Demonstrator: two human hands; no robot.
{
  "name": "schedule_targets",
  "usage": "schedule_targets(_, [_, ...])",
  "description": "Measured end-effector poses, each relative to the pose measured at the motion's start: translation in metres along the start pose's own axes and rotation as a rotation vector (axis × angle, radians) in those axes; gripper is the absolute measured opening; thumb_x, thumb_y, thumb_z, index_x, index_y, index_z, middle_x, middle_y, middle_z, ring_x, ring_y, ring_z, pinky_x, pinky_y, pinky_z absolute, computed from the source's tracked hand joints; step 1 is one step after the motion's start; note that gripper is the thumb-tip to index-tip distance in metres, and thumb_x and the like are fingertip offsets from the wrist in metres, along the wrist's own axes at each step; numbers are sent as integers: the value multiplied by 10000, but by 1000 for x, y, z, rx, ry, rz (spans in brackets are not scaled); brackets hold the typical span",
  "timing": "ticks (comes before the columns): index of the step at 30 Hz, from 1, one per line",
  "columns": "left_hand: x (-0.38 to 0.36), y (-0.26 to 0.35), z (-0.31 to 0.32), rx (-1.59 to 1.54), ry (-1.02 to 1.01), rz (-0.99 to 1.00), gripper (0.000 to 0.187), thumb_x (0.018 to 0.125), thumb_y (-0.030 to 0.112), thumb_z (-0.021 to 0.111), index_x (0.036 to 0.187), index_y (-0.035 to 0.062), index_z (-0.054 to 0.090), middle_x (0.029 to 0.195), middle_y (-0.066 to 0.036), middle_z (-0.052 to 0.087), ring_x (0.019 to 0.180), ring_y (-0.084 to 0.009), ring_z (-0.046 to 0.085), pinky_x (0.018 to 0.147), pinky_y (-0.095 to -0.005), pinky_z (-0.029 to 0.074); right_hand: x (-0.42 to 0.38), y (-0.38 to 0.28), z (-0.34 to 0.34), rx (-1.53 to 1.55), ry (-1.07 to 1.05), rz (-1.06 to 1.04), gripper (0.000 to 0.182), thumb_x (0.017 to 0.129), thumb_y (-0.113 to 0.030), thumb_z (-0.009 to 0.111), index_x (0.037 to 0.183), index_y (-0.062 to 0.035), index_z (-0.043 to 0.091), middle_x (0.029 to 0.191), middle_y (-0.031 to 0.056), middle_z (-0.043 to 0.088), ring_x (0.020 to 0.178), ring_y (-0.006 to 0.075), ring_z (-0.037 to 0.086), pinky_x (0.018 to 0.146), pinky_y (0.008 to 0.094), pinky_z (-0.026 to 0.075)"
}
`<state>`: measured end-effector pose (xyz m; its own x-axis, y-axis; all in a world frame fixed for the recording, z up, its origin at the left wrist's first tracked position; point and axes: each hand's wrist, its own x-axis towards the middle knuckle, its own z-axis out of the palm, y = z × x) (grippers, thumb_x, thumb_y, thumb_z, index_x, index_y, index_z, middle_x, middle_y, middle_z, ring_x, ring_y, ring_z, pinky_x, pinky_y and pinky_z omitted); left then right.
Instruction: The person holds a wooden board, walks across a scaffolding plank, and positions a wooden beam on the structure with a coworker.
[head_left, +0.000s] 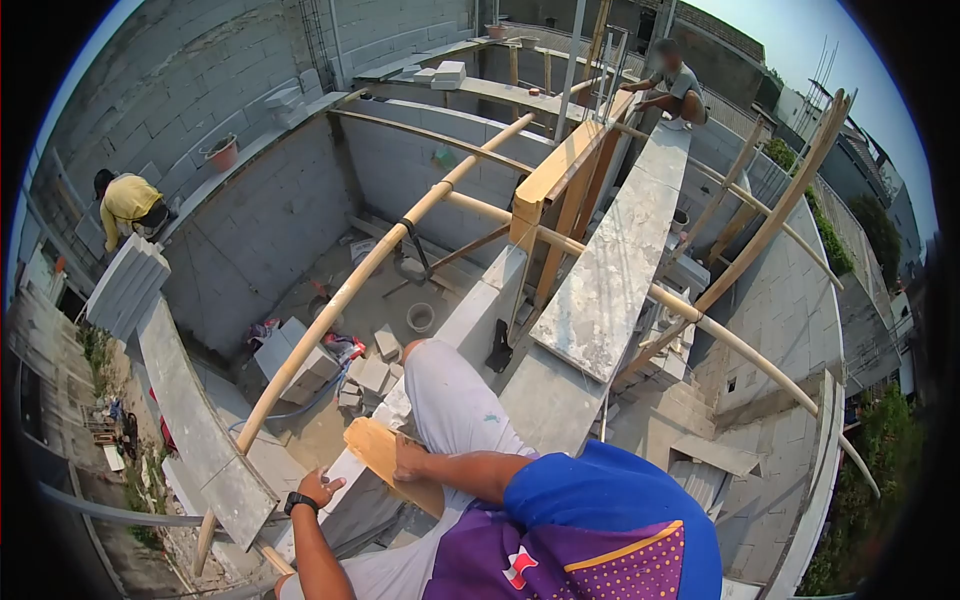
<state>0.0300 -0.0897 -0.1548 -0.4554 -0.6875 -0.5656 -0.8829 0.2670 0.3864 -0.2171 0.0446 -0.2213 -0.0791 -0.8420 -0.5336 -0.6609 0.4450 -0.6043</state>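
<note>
My right hand grips a short tan wooden board, which lies slanted beside my bent knee. A black watch is on my left wrist. My left hand has its fingers apart at the edge of the light grey block wall, just left of the board, and holds nothing that I can see. The wall top runs forward past my knee to a wooden column form.
Bamboo poles cross the open room below. Grey planks lie to the right. A bucket and loose blocks stand on the floor below. One person works at far left; another crouches at the back.
</note>
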Motion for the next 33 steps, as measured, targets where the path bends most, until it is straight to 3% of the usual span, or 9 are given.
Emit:
schedule_targets(10, [0,1,3,17,3,29,871,777,539,763,1354,-67,520,1158,-273,669,1077,-353,666,949,-411,509,-6,-2,-2,-24,71,5,989,725,-276,715,1375,198,138,1058,338,644,971,437,674,841,452,549])
schedule_targets(13, [-1,3,1,30,-6,22,862,777,534,763,1347,-67,526,1157,-273,670,1077,-354,665,951,-411,508,-9,-5,-11,26,-64,41,1058,790,-316,679,1454,158,6,1190,398,561,1109,477,607,970,468,494])
schedule_targets(33, [2,1,6,40,-17,35,847,787,520,758,1365,-51,520,1160,-270,670,1076,-355,664,952,-409,506,7,0,3,-24,7,59,1096,754,-305,712,1469,163,27,1123,364,619,1046,456,645,916,458,525])
